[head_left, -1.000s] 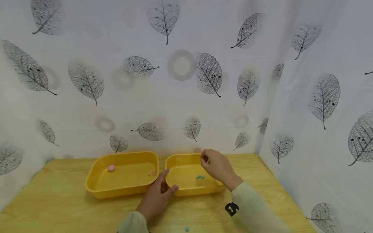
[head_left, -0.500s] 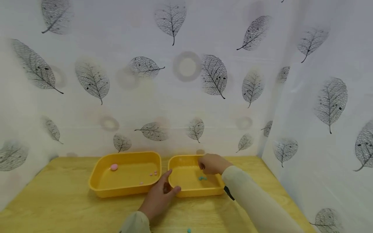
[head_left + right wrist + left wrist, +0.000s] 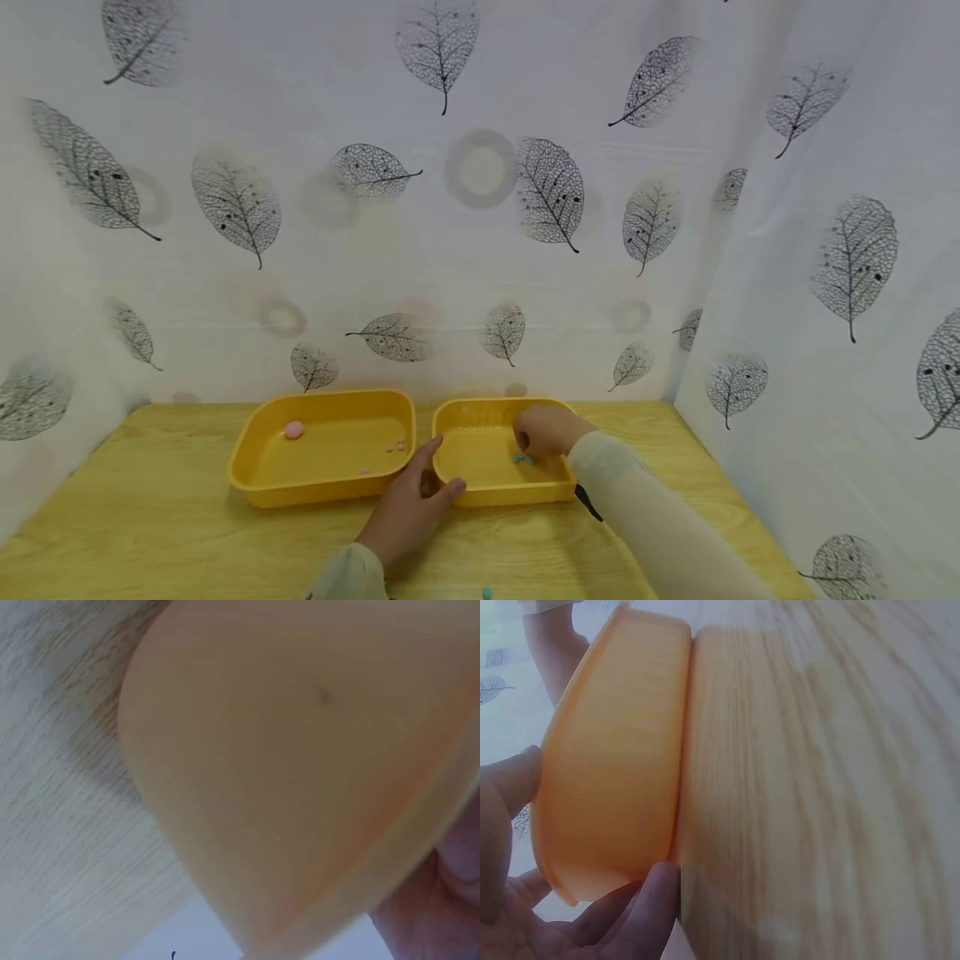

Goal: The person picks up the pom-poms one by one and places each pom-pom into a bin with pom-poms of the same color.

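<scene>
My left hand (image 3: 408,512) holds the near left corner of the right yellow tray (image 3: 510,497). In the left wrist view, the thumb sits at the rim of the tray (image 3: 615,750) and the left hand's other fingers (image 3: 656,904) bend along its end. Inside that tray, on the right side, is my right hand (image 3: 551,429), its fingers curled downward. Its fingertips are hidden, so whether they pinch anything does not show. Several small teal balls (image 3: 522,458) lie just below it. The tray wall (image 3: 262,750) covers most of the right hand (image 3: 427,915) in the right wrist view.
Left of the hands stands a second yellow tray (image 3: 322,493), with a larger pink ball (image 3: 294,429) and several tiny pink balls (image 3: 395,447). One teal ball (image 3: 487,593) lies on the wooden table (image 3: 187,542) near the front edge. A leaf-print curtain (image 3: 465,250) hangs behind.
My right hand has come down from above the right tray into it, toward the teal balls. The left hand stays on the tray corner. The view has shifted slightly.
</scene>
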The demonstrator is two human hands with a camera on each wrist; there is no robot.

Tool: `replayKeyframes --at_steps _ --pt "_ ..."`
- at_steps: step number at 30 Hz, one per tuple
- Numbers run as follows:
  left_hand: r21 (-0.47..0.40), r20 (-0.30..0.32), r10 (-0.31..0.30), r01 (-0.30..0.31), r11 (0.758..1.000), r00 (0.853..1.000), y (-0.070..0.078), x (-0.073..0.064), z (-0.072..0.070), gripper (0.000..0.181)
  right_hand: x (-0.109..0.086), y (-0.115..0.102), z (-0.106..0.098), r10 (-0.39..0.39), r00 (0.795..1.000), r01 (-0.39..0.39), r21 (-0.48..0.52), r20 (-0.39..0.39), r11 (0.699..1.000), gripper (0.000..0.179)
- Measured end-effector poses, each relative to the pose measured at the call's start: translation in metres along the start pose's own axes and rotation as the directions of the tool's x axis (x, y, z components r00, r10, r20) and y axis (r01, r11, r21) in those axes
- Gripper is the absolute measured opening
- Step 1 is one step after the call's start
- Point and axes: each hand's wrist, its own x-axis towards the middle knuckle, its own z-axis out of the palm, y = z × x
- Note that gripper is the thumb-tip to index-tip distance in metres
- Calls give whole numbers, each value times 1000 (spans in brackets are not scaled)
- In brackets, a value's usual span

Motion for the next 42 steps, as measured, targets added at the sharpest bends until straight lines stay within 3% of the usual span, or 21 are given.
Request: replayKeyframes --at_steps 10,14,19,24,30,33,35,39,42 --pt "2 -10 -4 4 1000 1000 -1 0 1 89 -8 -7 -5 11 1000 -11 51 15 999 17" --pt "-1 -12 -7 6 1000 1000 -3 1 2 89 -13 -8 -5 35 999 -35 53 -13 998 14" --pt "10 -8 -7 7 1000 1000 -6 3 2 90 -16 -7 -2 72 989 -60 91 -128 994 18" --pt "16 -7 -11 11 1000 1000 -7 4 2 89 -20 -10 4 24 966 7 117 -257 993 11" --pt "15 -7 1 -1 1000 1000 -6 2 3 88 -31 -23 4 -32 908 109 163 -417 980 15" --pt "19 -4 4 -4 1000 1000 -5 2 3 87 -40 -34 6 -54 873 193 241 -485 951 13" --pt "21 -4 -1 1 1000 1000 -6 3 4 87 -47 -42 7 -67 857 258 312 -511 914 12" --pt "20 -12 -17 17 1000 1000 -6 5 3 87 -60 -61 10 -86 855 345 436 -512 831 12" --pt "18 -15 -15 16 1000 1000 -6 4 2 87 -70 -73 13 -156 859 422 501 -488 756 12"
